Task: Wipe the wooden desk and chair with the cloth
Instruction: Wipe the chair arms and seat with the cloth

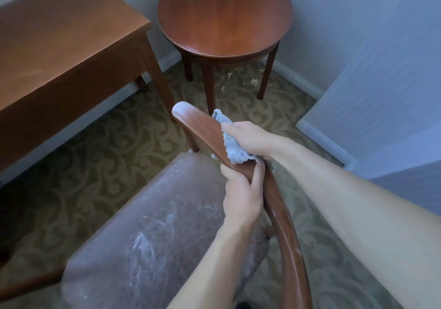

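Wooden chair armrest [202, 127]: left hand [241, 194] fingers grip it, right hand [250, 139] fingers clutch one cloth [230, 141].

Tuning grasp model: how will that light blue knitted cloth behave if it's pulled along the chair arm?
Probably floppy: the light blue knitted cloth drapes over the curved wooden chair armrest under the right hand. Its textured knit likely grips rather than slides. Looks light; loose corners may snag or bunch. The left hand steadies the armrest.
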The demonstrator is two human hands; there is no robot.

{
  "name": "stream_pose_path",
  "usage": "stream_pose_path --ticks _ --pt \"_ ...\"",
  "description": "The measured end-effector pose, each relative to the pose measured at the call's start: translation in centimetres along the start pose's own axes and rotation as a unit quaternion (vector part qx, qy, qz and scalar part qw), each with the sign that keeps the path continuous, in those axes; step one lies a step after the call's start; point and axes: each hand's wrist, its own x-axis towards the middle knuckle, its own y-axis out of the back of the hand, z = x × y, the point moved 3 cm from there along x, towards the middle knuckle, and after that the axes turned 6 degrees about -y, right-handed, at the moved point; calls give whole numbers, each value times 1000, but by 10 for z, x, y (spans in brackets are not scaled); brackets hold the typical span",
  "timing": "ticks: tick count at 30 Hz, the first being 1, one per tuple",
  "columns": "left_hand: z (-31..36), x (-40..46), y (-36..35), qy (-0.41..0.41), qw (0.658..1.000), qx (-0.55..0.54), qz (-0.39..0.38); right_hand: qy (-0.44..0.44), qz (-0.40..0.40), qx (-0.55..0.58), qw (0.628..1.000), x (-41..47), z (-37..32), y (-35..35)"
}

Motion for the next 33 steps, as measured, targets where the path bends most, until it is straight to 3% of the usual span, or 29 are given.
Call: stream_pose_path --ticks 4,8,12,18,24,30,33 --pt "-6 4 -1 -12 1000 -5 -26 -19 -4 53 998 -7 18 9" --pt "-11 4 4 -14 999 -19 -42 17 69 34 997 -13 16 8" --pt "-9 2 21 -74 995 -72 -17 74 145 59 985 -23 12 11" --pt "9 5 46 -96 985 145 -10 83 165 76 980 -43 9 5" --pt "23 0 57 -75 964 250 -48 70 213 139 965 -57 3 22" --pt "34 4 56 -55 948 305 -64 62 160 121 978 -45 2 15" --pt "44 5 52 -28 948 316 -35 50 124 117 984 -28 6 8"
